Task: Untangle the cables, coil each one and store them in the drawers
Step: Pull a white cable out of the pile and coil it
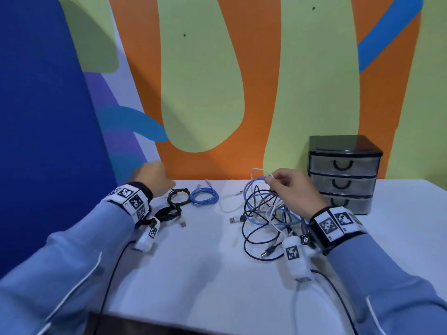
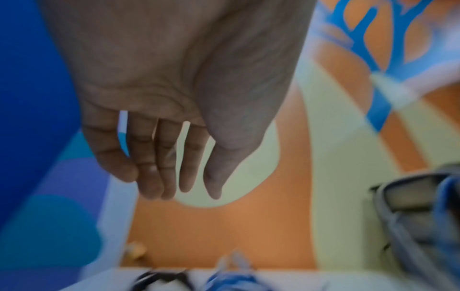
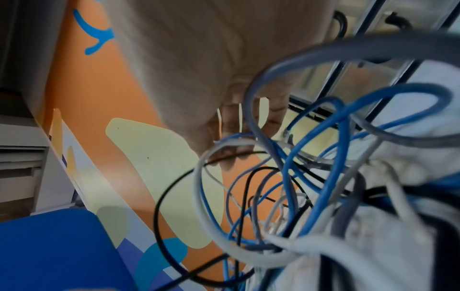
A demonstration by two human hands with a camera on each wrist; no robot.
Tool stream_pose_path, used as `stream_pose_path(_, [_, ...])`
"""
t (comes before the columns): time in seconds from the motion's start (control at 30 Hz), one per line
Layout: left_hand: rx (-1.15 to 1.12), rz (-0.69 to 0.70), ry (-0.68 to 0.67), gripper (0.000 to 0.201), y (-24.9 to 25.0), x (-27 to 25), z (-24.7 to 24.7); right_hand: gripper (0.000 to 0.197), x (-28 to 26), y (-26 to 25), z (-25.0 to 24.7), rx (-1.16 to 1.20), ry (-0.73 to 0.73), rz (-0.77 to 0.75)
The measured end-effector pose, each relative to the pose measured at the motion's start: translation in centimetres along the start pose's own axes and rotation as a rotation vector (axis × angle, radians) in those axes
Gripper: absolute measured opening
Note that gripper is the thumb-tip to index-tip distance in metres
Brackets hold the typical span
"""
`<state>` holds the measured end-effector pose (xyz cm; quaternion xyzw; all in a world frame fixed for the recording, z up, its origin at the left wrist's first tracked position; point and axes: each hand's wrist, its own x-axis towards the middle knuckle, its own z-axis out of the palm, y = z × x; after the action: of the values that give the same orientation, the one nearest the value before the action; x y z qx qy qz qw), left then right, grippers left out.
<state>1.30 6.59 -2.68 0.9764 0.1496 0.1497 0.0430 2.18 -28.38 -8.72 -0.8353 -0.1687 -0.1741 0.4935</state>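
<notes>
We see a white tabletop (image 1: 205, 274) against a wall painted in orange, green and blue shapes (image 1: 198, 68). A black 3-drawer plastic organizer with translucent grey drawers (image 1: 343, 175) stands at the back right, all 3 shut. Left of it lies a tangled pile of blue, white and black cables (image 1: 263, 221); our right hand (image 1: 292, 189) pinches a white cable loop (image 1: 260, 171) raised off its top. Near the back, a coiled blue cable (image 1: 204, 196) lies just beside a coiled black cable (image 1: 178, 196), another black coil (image 1: 169, 213) in front. Our left hand (image 2: 174, 98) hangs above the black coil, fingers straight, loose, holding nothing.
</notes>
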Motion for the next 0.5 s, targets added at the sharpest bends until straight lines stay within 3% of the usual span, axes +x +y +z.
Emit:
stream_pose_path(0.07, [-0.276,0.157,0.049,0.027,2.9,-0.8,-1.1,0.022,0.0,-0.3,-0.1,0.052,0.032,-0.034])
stream_pose_path(0.13, [-0.534,0.353,-0.063,0.031,6.8,-2.3,-2.1,0.023,-0.1,-0.6,-0.2,0.128,0.061,-0.056])
stream_pose_path(0.2, [-0.655,0.483,-0.199,0.035,10.7,-3.8,-2.1,0.021,0.0,-0.9,-0.3,0.210,0.079,-0.094])
stream_pose_path(0.27, [-0.699,0.573,-0.203,0.044,13.8,-4.3,-0.8,0.020,-0.1,-1.1,-0.2,0.289,0.073,-0.130])
stream_pose_path(0.4, [-0.877,0.585,-0.145,0.051,16.0,-3.8,1.5,0.020,-0.1,-1.5,-0.6,0.389,0.102,-0.136])
stream_pose_path(0.5, [-1.151,0.511,-0.106,0.024,16.3,-3.7,2.3,0.023,-0.2,-1.8,-1.1,0.412,0.126,-0.122])
